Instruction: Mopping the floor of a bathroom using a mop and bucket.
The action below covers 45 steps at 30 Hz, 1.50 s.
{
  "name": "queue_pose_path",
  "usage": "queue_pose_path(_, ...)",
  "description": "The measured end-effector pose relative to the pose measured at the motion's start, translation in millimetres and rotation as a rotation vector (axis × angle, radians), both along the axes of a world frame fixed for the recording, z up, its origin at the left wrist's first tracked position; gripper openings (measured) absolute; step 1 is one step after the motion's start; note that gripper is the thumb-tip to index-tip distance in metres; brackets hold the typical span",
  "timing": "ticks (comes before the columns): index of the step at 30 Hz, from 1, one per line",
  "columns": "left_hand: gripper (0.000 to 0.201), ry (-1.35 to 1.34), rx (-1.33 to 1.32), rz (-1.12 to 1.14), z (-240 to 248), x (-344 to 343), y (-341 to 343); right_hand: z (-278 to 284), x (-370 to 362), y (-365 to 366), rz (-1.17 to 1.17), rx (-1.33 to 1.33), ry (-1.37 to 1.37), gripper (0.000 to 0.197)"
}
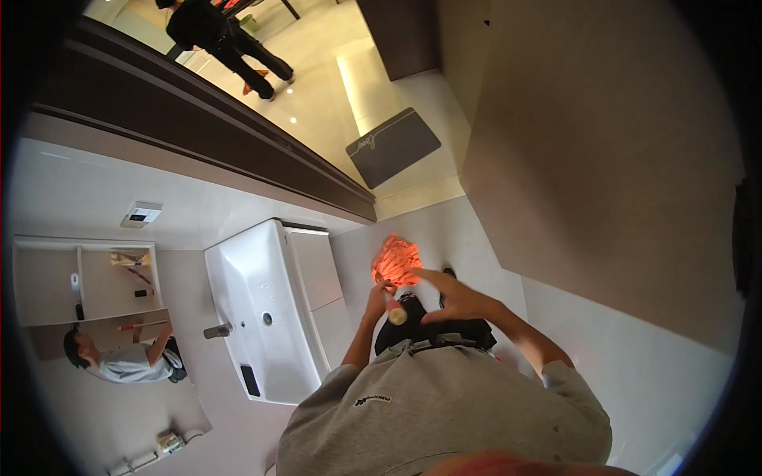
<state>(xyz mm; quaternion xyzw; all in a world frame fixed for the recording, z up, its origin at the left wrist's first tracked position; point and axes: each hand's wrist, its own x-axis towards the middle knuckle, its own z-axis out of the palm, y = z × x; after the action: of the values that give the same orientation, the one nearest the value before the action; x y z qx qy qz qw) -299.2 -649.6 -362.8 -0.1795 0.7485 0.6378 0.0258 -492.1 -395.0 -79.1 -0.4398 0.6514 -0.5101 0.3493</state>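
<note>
An orange string mop stands with its head (397,259) on the light floor. Its handle (394,308) points up toward me, so the round pale end looks large. My left hand (379,297) is wrapped round the handle just below that end. To the right, my right hand (456,296) is off the handle, thumb and fingers spread apart with nothing between them. Beyond the mop head, my dark trousers and part of a dark shoe (449,272) show below the hands.
A white washbasin (262,317) on a cabinet (314,266) stands close at my left, with a tap (216,332). A mirror (119,397) reflects me. A large panel (611,174) rises at right. Past the doorway lie a grey mat (393,148) and a person in black (226,44).
</note>
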Motion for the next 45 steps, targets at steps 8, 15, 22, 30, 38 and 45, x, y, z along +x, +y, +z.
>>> queue_pose_path(8,0.019,-0.216,0.443,0.222,20,-61,40,85,-14,-54,0.163,-0.280,-0.217,0.011)
queue_pose_path(15,0.015,-0.324,1.220,0.526,3,-75,56,142,-11,-48,0.342,-0.416,-0.050,0.014)
queue_pose_path(22,0.012,-0.375,1.854,0.754,-2,-170,62,176,14,-54,0.425,-0.569,0.144,0.018)
queue_pose_path(30,0.010,-0.193,2.000,0.645,54,-219,45,181,7,-54,0.513,-0.633,0.121,0.020)
queue_pose_path(38,0.019,-0.222,1.846,0.917,29,-203,14,179,-52,-56,0.490,-0.603,0.047,0.017)
queue_pose_path(45,0.019,-0.350,1.807,0.655,14,-255,18,183,-89,-82,0.423,-0.456,0.157,0.015)
